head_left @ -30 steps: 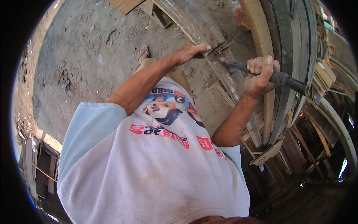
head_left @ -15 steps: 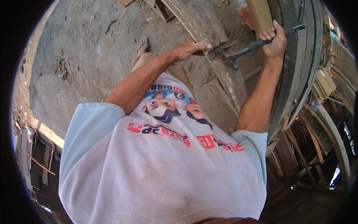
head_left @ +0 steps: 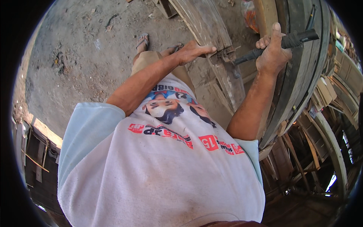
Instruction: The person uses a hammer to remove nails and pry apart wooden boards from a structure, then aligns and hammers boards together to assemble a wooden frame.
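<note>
My left hand (head_left: 191, 53) grips the edge of a weathered wooden plank (head_left: 208, 26), its thumb lying across the top and its other fingers hidden beneath. Just right of that thumb, a rusty metal fitting (head_left: 225, 55) sits at the plank. From it a dark metal bar (head_left: 245, 57) runs up to the right, ending in a thick black tube-like end (head_left: 302, 38). My right hand (head_left: 274, 55) is wrapped round this bar with its thumb pointing up. A thinner dark rod (head_left: 311, 18) rises beside the bar's far end. How the bar joins the fitting I cannot make out.
Long curved grey boards (head_left: 302, 81) stand close on the right, beside an upright timber (head_left: 264, 17). Behind them lie stacked wood pieces (head_left: 325, 92). My sandalled foot (head_left: 143, 41) stands on the dirt floor (head_left: 83, 72). An orange-and-clear plastic bag (head_left: 249, 17) lies beyond the plank.
The bar's far end has swung toward me and looks larger, with my right hand turning along with it. My left hand stays on the plank's edge.
</note>
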A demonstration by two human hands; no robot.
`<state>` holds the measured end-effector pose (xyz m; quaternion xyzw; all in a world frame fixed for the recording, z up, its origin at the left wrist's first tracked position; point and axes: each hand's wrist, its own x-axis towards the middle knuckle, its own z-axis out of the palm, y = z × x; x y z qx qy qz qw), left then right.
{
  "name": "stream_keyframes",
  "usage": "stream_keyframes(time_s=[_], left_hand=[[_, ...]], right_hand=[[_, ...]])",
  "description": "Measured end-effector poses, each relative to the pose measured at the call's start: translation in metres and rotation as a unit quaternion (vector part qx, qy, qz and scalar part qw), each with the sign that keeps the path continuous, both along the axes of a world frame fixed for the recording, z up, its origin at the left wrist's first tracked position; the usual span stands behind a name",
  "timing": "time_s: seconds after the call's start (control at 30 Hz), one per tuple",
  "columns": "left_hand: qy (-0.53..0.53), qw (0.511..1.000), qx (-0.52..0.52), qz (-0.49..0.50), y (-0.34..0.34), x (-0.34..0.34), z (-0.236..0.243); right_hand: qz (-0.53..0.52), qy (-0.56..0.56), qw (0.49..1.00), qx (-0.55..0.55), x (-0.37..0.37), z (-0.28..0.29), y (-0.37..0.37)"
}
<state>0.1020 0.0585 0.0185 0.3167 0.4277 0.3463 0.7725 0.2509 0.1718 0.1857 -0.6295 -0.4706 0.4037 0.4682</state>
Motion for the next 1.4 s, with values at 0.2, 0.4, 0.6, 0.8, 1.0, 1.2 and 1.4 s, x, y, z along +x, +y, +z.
stream_keyframes(time_s=[0.2, 0.4, 0.6, 0.8, 1.0, 1.2, 1.4], left_hand=[[-0.038, 0.998, -0.035, 0.044, -0.017, 0.036, -0.029], [0.116, 0.985, -0.048, -0.118, -0.003, 0.007, -0.011], [0.088, 0.989, -0.038, -0.111, -0.012, 0.014, -0.025], [-0.081, 0.996, -0.041, 0.008, -0.015, 0.033, -0.029], [-0.039, 0.959, -0.182, -0.215, -0.006, 0.015, -0.003], [-0.040, 0.967, -0.074, -0.242, -0.023, 0.008, 0.082], [-0.154, 0.984, -0.032, 0.088, -0.026, 0.024, 0.068]], right_hand=[[-0.057, 0.007, 0.998, -0.027, 0.040, -0.038, 0.049], [-0.006, 0.040, 0.994, -0.101, 0.058, -0.074, 0.078], [0.045, 0.063, 0.981, -0.180, 0.094, -0.131, 0.106], [0.008, -0.042, 0.981, -0.187, 0.035, -0.067, 0.088], [0.010, -0.288, 0.956, -0.055, 0.039, 0.046, 0.007], [0.050, -0.110, 0.982, 0.143, 0.023, 0.087, -0.123], [0.058, -0.004, 0.970, 0.236, -0.029, 0.090, -0.207]])
